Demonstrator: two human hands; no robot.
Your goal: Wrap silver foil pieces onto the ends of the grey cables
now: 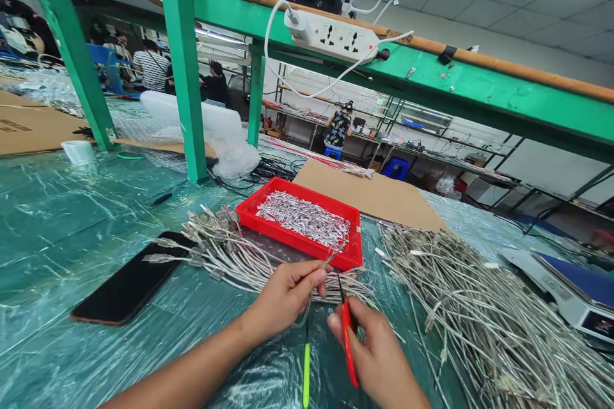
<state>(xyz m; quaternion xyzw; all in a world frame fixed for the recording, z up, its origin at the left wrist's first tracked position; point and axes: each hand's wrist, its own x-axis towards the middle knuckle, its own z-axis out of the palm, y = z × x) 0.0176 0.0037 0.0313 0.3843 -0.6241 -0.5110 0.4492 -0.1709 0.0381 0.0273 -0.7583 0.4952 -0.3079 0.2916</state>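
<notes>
My left hand (pixel 286 297) pinches the end of a thin grey cable (pixel 330 260), its tip raised just in front of the red tray (pixel 354 254). My right hand (pixel 378 353) grips red-handled scissors (pixel 348 339), blades pointing up toward the cable tip. A green-yellow strip (pixel 306 374) lies on the table between my wrists. The red tray holds a heap of small silvery cut pieces (pixel 307 217). One bundle of grey cables (pixel 225 255) lies left of the tray, and a larger pile (pixel 480 307) spreads to the right.
A black phone (pixel 129 281) lies on the plastic-covered green table at the left. Cardboard sheet (pixel 374 195) sits behind the tray. Green frame posts (pixel 185 70) stand ahead, a white power strip (pixel 336 37) on the beam. A scale (pixel 570 287) is at right. People work in the background.
</notes>
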